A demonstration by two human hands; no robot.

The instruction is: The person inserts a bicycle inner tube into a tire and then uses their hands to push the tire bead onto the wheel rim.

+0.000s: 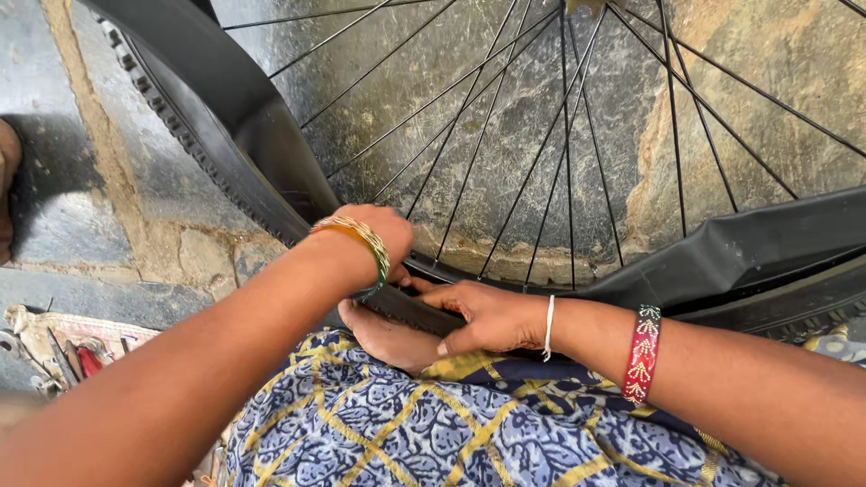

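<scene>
A bicycle wheel (pixel 559 162) stands on the stone floor (pixel 108 180) in front of the person, its spokes (pixel 505 135) fanning down from the top of the view to the rim (pixel 433 269). The tyre (pixel 225 117) curves from the upper left down to the middle, just above the person's lap (pixel 406 424). To the right, an inner tube (pixel 740 248) lies along the wheel's lower edge. The left hand (pixel 379 236) rests on the tyre at the rim; the right hand (pixel 487 317) grips the tyre just right of it and below, the two touching. A bare foot (pixel 388 338) lies beneath both hands, under the tyre. Tools (pixel 63 347) lie on the floor at far left.
</scene>
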